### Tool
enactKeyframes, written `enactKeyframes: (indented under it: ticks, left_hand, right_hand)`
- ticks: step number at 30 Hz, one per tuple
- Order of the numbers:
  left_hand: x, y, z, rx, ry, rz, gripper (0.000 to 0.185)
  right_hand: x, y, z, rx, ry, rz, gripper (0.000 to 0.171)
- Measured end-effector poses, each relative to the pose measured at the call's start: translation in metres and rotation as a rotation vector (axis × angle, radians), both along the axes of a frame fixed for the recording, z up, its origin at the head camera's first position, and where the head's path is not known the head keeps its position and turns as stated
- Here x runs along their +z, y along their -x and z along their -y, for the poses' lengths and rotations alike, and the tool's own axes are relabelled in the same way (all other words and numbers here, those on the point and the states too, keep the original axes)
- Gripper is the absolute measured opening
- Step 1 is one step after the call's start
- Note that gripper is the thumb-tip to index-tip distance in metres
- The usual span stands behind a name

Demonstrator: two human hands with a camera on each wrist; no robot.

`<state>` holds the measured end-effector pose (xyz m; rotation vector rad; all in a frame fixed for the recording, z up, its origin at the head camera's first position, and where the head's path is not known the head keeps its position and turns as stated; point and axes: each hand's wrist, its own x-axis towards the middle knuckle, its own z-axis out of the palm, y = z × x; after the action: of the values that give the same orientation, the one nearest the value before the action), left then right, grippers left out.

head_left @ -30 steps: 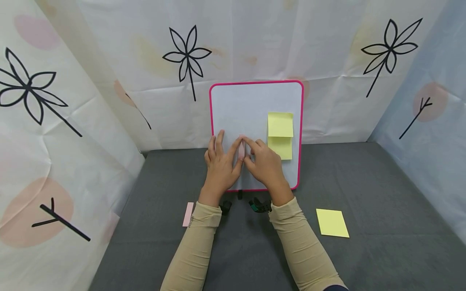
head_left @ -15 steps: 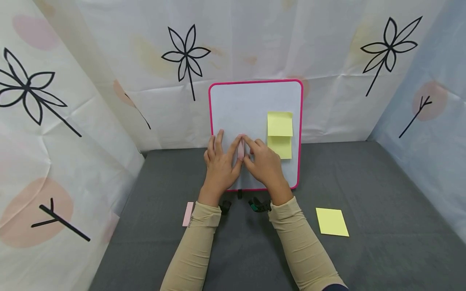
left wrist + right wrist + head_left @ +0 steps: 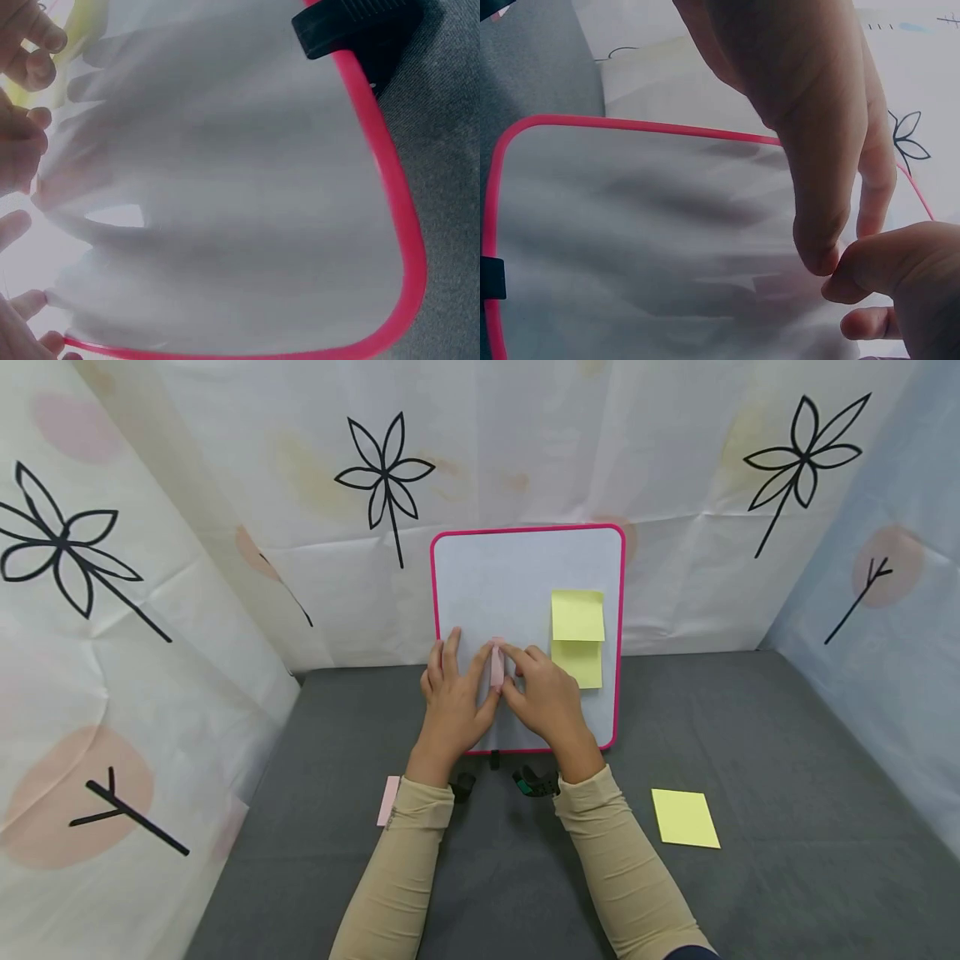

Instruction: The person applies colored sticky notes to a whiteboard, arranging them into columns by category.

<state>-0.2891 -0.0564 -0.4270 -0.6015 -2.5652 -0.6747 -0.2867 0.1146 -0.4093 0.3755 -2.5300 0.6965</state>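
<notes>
A narrow pink sticky note [image 3: 497,668] lies upright against the whiteboard [image 3: 495,572], which has a bright pink frame. My left hand [image 3: 455,697] spreads its fingers on the board, index fingertip at the note's top left and thumb near its lower end. From the other side my right hand [image 3: 550,697] touches the note's top with an outstretched index finger; its thumb is near the bottom. Both hands partly cover the note's edges. In the right wrist view, the fingertips of the left hand [image 3: 814,142] and right hand [image 3: 930,277] almost meet.
Two overlapping yellow sticky notes [image 3: 577,617] are on the board's right side. Another yellow note [image 3: 686,817] lies on the grey table [image 3: 750,735] at right; a pink strip [image 3: 388,800] lies beside the left sleeve. A black clip [image 3: 352,26] grips the board's lower edge.
Both hands stay almost in place. The fingertips have slid slightly down and apart at the pink note's top, so more of its upper end shows.
</notes>
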Motion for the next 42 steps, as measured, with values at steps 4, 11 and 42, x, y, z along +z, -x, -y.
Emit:
enactKeyframes:
  ticks: [4, 11, 42]
  left_hand:
    - [0.002, -0.003, 0.005, -0.028, -0.019, 0.025, 0.063]
    - [0.002, -0.007, 0.018, -0.043, -0.015, 0.032, 0.066]
    - [-0.002, -0.046, 0.124, -0.026, 0.034, 0.003, 0.034]
  right_hand:
    - [0.000, -0.001, 0.001, 0.014, 0.010, -0.014, 0.044]
    - [0.000, -0.006, 0.006, 0.070, 0.025, -0.036, 0.037]
    - [-0.005, -0.021, 0.046, 0.262, -0.014, -0.036, 0.025]
